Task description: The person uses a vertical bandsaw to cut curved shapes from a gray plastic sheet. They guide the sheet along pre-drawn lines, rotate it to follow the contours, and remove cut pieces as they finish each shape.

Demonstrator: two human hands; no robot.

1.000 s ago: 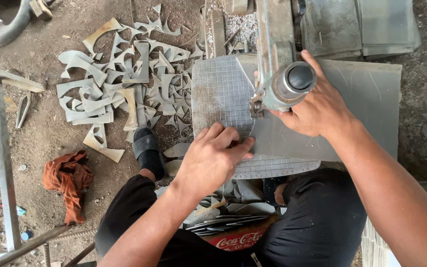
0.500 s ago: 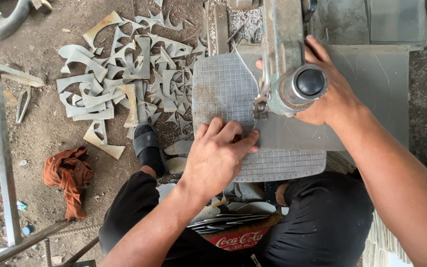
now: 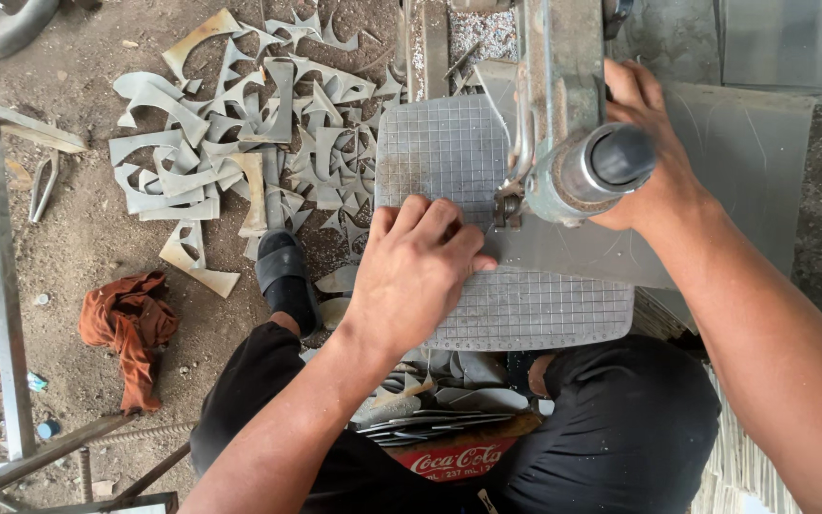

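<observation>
My left hand (image 3: 420,271) lies flat, fingers spread, on a grid-patterned metal plate (image 3: 535,309) at the cutting machine. A smooth grey metal sheet (image 3: 744,162) rests on that plate under the blade. My right hand (image 3: 654,157) is pressed on this sheet behind the machine's round grey motor head (image 3: 592,171), which hides part of its fingers. The blade sits just left of the head, close to my left fingertips.
A heap of cut sheet-metal scraps (image 3: 240,143) lies on the dirt floor at the left. A black sandal (image 3: 287,276), an orange rag (image 3: 126,328) and a metal frame (image 3: 7,314) are nearby. Cut pieces (image 3: 440,405) are stacked between my knees.
The view has drawn closer to the machine. Both hands have stayed on the sheet and the plate, the left shifting slightly toward the blade.
</observation>
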